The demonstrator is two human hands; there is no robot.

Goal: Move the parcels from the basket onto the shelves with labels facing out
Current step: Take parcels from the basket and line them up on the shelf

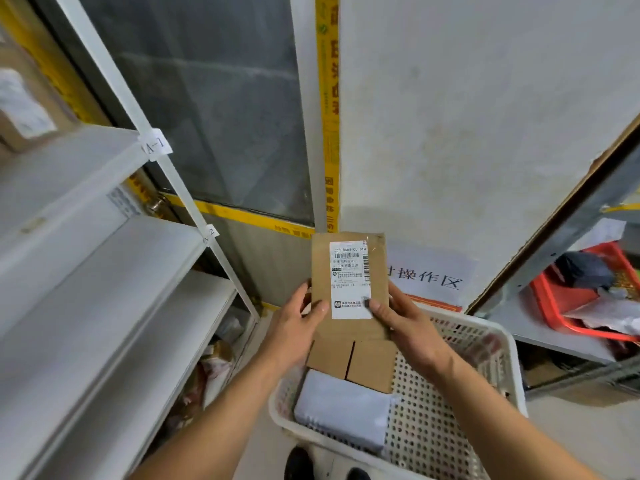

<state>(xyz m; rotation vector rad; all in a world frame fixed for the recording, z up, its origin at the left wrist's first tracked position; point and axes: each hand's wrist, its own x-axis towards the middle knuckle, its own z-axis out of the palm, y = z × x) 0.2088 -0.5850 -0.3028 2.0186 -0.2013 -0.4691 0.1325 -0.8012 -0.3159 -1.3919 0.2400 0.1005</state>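
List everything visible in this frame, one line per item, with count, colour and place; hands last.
cardboard parcel: 1, brown with white label, held above the basket
grey parcel: 1, pale grey, inside the basket
basket: 1, white perforated, bottom centre
shelves: 1 unit, white, left
box on shelf: 1, brown, blurred, top left
red crate: 1, red, right rack
wall sign: 1, white, behind parcel
left hand: grips parcel's left edge
right hand: grips parcel's right edge

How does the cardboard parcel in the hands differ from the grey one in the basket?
The cardboard parcel is a brown box held up above the basket by both hands, its white label facing the camera. The grey parcel is a soft bag lying flat in the basket, untouched, with no label showing.
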